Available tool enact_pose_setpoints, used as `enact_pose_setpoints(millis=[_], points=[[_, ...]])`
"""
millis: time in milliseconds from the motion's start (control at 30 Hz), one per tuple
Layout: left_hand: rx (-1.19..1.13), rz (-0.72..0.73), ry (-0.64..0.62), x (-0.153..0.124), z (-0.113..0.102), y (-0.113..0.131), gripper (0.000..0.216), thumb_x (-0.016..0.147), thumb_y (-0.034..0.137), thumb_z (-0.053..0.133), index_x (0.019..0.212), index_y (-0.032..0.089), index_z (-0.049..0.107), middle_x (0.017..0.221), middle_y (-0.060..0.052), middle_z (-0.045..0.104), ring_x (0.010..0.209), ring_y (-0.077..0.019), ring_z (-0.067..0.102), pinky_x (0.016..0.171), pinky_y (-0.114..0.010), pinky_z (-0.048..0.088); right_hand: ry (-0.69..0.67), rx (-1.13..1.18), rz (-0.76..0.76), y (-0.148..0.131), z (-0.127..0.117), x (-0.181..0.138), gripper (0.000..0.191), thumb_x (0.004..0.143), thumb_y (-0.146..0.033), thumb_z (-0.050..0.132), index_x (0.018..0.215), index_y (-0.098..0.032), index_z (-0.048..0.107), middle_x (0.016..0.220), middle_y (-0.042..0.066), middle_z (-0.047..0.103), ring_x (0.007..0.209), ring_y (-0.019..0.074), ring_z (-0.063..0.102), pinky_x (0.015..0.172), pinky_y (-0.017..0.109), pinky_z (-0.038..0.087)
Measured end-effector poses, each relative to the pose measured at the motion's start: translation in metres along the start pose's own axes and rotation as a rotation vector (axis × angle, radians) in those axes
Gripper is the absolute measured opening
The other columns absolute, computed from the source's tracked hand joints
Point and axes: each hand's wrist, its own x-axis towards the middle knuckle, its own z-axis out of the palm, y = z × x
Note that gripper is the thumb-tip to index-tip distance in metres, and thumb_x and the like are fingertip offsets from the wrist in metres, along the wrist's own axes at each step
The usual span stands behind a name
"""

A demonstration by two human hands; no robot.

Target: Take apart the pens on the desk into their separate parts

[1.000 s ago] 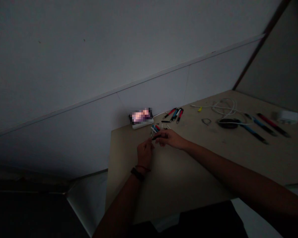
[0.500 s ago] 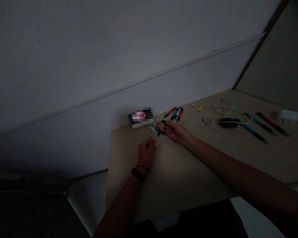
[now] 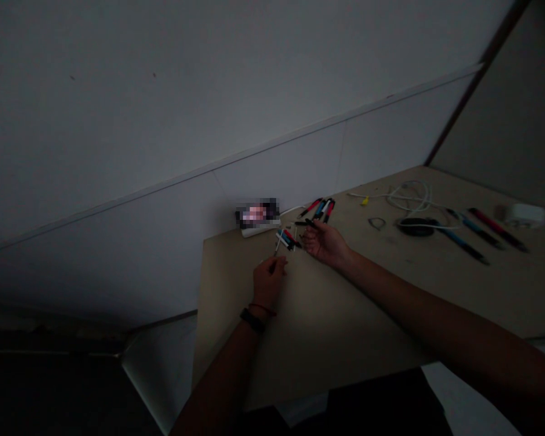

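My left hand [image 3: 269, 281] is closed in a pinch on a thin pale pen refill [image 3: 278, 242], which points up and away from me. A dark band and a red cord circle that wrist. My right hand [image 3: 327, 243] has its fingers curled, with a short black piece [image 3: 309, 223] at the thumb and fingertip; its kind is too dark to make out. Between the hands lie several loose pen parts, among them a blue barrel [image 3: 285, 238] and a red barrel [image 3: 290, 234]. Just behind my right hand, several assembled pens [image 3: 318, 209] lie side by side.
A phone with a blurred screen [image 3: 257, 213] leans on a white block [image 3: 261, 229] by the wall. To the right lie a coiled white cable [image 3: 409, 197], a round black object [image 3: 416, 226], larger-looking blue and red pens [image 3: 497, 229] and a white adapter [image 3: 527, 213].
My right hand has moved slightly right, away from the loose parts, and more of the black piece shows. My left hand has hardly moved and still pinches the refill.
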Motion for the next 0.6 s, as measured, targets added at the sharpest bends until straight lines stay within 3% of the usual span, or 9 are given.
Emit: enact_pose_setpoints(millis=[133, 300, 500, 600], points=[[-0.005, 0.003, -0.003, 0.0, 0.0, -0.001, 0.037, 0.091, 0.046, 0.054, 0.079, 0.015, 0.071, 0.064, 0.0, 0.061, 0.064, -0.0141, 0.057, 0.065, -0.025, 0.041, 0.101, -0.096, -0.064, 0.005, 0.005, -0.001, 0.014, 0.09, -0.011, 0.052, 0.086, -0.016, 0.065, 0.062, 0.001, 0.067, 0.048, 0.0088, 0.058, 0.045, 0.016, 0.049], [-0.008, 0.023, -0.016, 0.001, 0.001, -0.002, 0.04, 0.091, 0.048, 0.052, 0.08, 0.015, 0.072, 0.065, -0.001, 0.062, 0.065, -0.0152, 0.058, 0.066, -0.026, 0.041, 0.109, -0.214, -0.15, 0.009, 0.006, -0.003, 0.024, 0.075, -0.002, 0.063, 0.092, -0.017, 0.065, 0.08, 0.005, 0.075, 0.07, 0.0139, 0.071, 0.061, 0.021, 0.059], [0.01, 0.027, -0.015, 0.001, 0.001, -0.003, 0.04, 0.091, 0.048, 0.052, 0.079, 0.015, 0.071, 0.064, 0.0, 0.061, 0.063, -0.0145, 0.057, 0.065, -0.026, 0.04, 0.13, -0.34, -0.276, 0.01, -0.001, 0.003, 0.028, 0.064, -0.006, 0.075, 0.072, -0.02, 0.052, 0.082, 0.003, 0.075, 0.077, 0.017, 0.074, 0.067, 0.025, 0.06], [0.013, 0.033, -0.025, 0.001, 0.001, -0.003, 0.041, 0.091, 0.049, 0.052, 0.079, 0.016, 0.072, 0.063, 0.0, 0.062, 0.064, -0.0147, 0.057, 0.065, -0.026, 0.041, 0.136, -0.434, -0.363, 0.009, -0.005, 0.007, 0.032, 0.063, -0.017, 0.081, 0.079, -0.021, 0.053, 0.083, 0.002, 0.075, 0.079, 0.019, 0.074, 0.067, 0.027, 0.059]])
